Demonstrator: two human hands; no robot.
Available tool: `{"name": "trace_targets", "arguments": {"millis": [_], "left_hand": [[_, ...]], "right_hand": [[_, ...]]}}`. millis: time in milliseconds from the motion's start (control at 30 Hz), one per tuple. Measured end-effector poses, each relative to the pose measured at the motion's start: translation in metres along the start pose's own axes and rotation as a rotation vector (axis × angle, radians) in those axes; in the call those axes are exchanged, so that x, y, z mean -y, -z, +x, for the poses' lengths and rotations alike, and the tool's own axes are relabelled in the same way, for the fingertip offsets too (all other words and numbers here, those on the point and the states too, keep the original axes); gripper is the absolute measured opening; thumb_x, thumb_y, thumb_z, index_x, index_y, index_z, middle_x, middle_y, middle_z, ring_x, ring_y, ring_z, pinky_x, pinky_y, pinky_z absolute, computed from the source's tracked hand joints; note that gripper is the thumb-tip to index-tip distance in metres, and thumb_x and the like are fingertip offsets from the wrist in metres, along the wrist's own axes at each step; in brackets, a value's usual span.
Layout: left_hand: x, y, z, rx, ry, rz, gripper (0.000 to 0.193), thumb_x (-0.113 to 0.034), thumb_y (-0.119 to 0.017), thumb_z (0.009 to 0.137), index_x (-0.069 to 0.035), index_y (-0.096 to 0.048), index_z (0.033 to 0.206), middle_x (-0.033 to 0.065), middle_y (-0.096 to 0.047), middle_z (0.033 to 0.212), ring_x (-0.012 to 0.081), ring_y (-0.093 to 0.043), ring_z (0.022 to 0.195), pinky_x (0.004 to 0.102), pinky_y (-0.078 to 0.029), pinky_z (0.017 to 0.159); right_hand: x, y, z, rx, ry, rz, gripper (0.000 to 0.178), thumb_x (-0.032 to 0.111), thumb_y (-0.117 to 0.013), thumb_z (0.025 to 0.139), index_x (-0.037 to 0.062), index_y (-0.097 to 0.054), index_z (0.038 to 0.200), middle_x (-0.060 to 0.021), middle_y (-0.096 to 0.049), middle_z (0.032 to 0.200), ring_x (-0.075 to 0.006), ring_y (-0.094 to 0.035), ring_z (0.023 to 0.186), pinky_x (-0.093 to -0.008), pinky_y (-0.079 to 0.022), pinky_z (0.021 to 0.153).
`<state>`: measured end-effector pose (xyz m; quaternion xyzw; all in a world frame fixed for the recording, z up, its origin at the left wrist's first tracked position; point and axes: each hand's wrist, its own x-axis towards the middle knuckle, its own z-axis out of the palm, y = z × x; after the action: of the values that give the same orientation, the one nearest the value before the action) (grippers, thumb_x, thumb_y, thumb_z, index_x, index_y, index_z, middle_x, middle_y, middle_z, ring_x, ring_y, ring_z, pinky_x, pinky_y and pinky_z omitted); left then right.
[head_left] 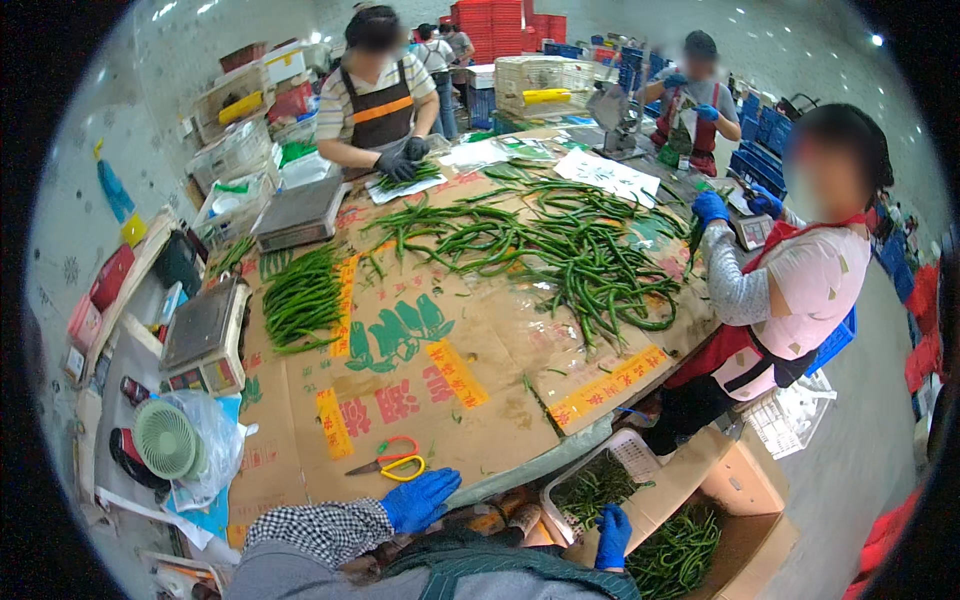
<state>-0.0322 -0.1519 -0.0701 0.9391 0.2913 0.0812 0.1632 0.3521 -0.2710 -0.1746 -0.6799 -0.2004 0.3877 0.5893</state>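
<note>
Left hand [422,502] lies flat, fingers extended, on the cardboard [505,440], nearest the scissors [384,460], which sit just beyond it, long axis crosswise, blades leftward, while the right hand [613,540], well apart, curls beside the box [752,490] of green peppers [682,552], its grip not discernible.

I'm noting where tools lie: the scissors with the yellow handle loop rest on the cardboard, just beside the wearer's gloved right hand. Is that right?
Not quite: the hand is wrong. The head view shows the scissors on the cardboard just beside the gloved left hand, not the right hand.
</note>
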Motion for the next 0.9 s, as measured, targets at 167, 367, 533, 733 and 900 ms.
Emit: {"name": "trace_targets", "arguments": {"millis": [167,367,533,733,900], "left_hand": [[-0.002,-0.008,-0.001,-0.028,0.032,-0.063,0.056,-0.014,-0.053,0.081,0.003,-0.035,0.132,0.0233,-0.036,0.134,0.036,-0.038,0.123,0.0438,-0.032,0.102],[0.002,-0.01,-0.006,-0.061,0.031,-0.044,0.057,-0.014,-0.053,0.081,0.001,-0.034,0.132,0.0212,-0.035,0.136,0.0344,-0.037,0.124,0.0423,-0.032,0.103],[0.008,-0.025,-0.005,-0.08,0.007,-0.073,0.059,-0.013,-0.053,0.08,0.002,-0.032,0.133,0.0207,-0.033,0.137,0.0336,-0.036,0.125,0.0414,-0.03,0.104],[0.012,-0.031,-0.007,-0.125,-0.033,-0.12,0.06,-0.016,-0.053,0.08,0.004,-0.033,0.133,0.0219,-0.035,0.136,0.0332,-0.035,0.126,0.042,-0.03,0.104],[0.016,-0.036,-0.014,-0.203,-0.059,-0.212,0.057,-0.019,-0.054,0.082,0.004,-0.035,0.131,0.0224,-0.038,0.133,0.0338,-0.04,0.122,0.0429,-0.033,0.101]], "right_hand": [[0.009,-0.028,-0.029,0.161,0.126,-0.225,0.018,0.008,-0.054,0.084,-0.0023,-0.06,0.097,-0.0092,-0.062,0.085,-0.0149,-0.056,0.074,-0.0276,-0.046,0.066],[-0.033,-0.021,-0.031,0.241,0.03,-0.194,0.02,0.007,-0.056,0.082,-0.0017,-0.059,0.099,-0.0076,-0.06,0.082,-0.0141,-0.056,0.07,-0.0263,-0.047,0.063],[-0.018,-0.049,-0.043,0.279,-0.022,-0.205,0.021,0.007,-0.057,0.082,-0.0019,-0.058,0.101,-0.0087,-0.061,0.086,-0.0162,-0.057,0.07,-0.0273,-0.047,0.064],[0.033,-0.109,-0.027,0.354,0.305,-0.184,0.022,0.004,-0.053,0.087,-0.0022,-0.056,0.107,-0.0101,-0.06,0.098,-0.0175,-0.056,0.085,-0.0294,-0.047,0.075],[0.106,-0.181,-0.022,0.568,0.316,-0.187,0.021,0.008,-0.053,0.089,-0.0006,-0.056,0.108,-0.0071,-0.06,0.096,-0.0136,-0.057,0.084,-0.0264,-0.047,0.071]]}}
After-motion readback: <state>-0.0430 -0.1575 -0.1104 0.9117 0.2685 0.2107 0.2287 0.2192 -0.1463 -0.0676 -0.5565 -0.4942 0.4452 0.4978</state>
